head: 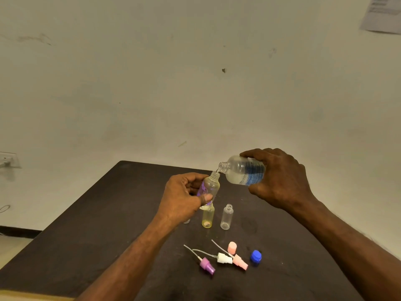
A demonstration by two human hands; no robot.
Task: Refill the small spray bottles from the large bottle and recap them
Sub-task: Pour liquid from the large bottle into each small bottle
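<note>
Fingers point(252, 156) tipping large bottle point(244, 172), mouth touching small bottle point(210, 187) rim

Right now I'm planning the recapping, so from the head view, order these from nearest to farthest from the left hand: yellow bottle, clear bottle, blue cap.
From the left hand:
1. Yellow bottle, standing just below its thumb.
2. Clear bottle, standing right of the yellow one.
3. Blue cap, near the front, far right of the spray tops.

Large bottle point(243, 171) tipped above table point(86, 224), mouth just over small bottle point(209, 187) held to its left. Below them two bottles point(207, 216) point(226, 217) stand side by side — nearer the viewer, three spray heads point(207, 265) point(224, 258) point(239, 262) lie in a row, cap point(256, 256) at their right
</note>
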